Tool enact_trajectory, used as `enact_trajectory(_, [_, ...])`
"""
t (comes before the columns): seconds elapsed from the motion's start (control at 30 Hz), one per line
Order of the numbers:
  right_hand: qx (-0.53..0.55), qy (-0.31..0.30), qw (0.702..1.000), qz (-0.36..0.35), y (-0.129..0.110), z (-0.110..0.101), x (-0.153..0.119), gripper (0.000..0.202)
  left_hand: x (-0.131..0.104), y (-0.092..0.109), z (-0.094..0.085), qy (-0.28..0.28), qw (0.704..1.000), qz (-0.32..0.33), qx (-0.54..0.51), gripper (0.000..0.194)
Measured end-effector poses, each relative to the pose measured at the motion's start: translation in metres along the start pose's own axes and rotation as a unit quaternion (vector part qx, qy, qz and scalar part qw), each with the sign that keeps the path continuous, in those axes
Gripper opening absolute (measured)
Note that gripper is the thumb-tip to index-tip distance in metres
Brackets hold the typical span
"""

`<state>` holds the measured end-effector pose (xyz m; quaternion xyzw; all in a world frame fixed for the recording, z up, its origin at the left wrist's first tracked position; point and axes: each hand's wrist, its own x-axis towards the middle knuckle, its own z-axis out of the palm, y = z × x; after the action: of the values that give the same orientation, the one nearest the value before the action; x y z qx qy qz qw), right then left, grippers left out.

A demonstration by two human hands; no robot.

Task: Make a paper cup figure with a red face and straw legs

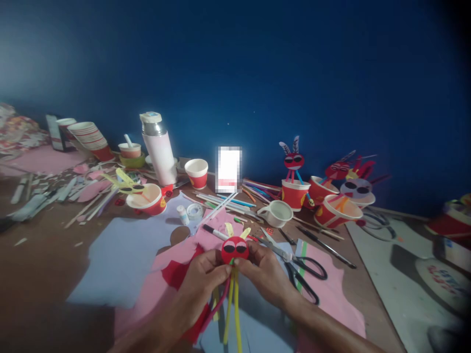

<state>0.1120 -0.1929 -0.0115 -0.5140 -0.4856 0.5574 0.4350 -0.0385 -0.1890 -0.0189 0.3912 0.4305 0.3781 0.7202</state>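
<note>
A red paper face (234, 248) with dark eyes, pink eyelids and two yellow antennae is held up between my hands. Yellow and dark pink pipe cleaners (236, 309) hang down from it. My left hand (204, 274) is closed on the face's left edge, thumb near the bottom. Pinching the right edge is my right hand (267, 272), its thumb at a small green spot below the eyes. Right of that hand lie black-handled scissors (294, 257). Beneath are sheets of pink paper (147, 304), blue paper (114, 260) and red paper (174, 274).
Red paper cups (295, 195) with similar faces stand at the back right; another cup (147, 201) is at left. A white thermos (160, 152), a white cup (278, 213), a glue bottle (182, 214), a pen (327, 247) and paper scraps (47, 196) surround the papers. A blue wall (235, 73) rises behind.
</note>
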Motion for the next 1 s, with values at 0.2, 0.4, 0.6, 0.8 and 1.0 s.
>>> enact_trajectory(0.2, [-0.014, 0.005, 1.000, 0.003, 0.003, 0.005, -0.002, 0.005, 0.001, -0.003, 0.001, 0.053, 0.998, -0.012, 0.021, 0.014])
enact_trajectory(0.4, [-0.025, 0.004, 1.000, -0.018, 0.009, 0.005, -0.001, 0.011, 0.003, -0.008, 0.004, 0.082, 0.997, -0.016, -0.001, 0.017])
enact_trajectory(0.6, [0.023, -0.004, 1.000, -0.017, 0.011, 0.005, 0.000, 0.006, 0.002, -0.007, 0.004, 0.019, 0.998, -0.026, -0.053, 0.016])
enact_trajectory(0.8, [0.058, -0.002, 0.998, -0.006, 0.010, 0.002, 0.003, 0.011, -0.001, -0.001, 0.004, -0.013, 0.999, -0.017, -0.040, 0.017])
enact_trajectory(1.0, [0.066, -0.007, 0.998, -0.013, 0.009, 0.002, 0.003, 0.012, -0.002, -0.001, 0.005, 0.048, 0.999, -0.013, 0.010, 0.019])
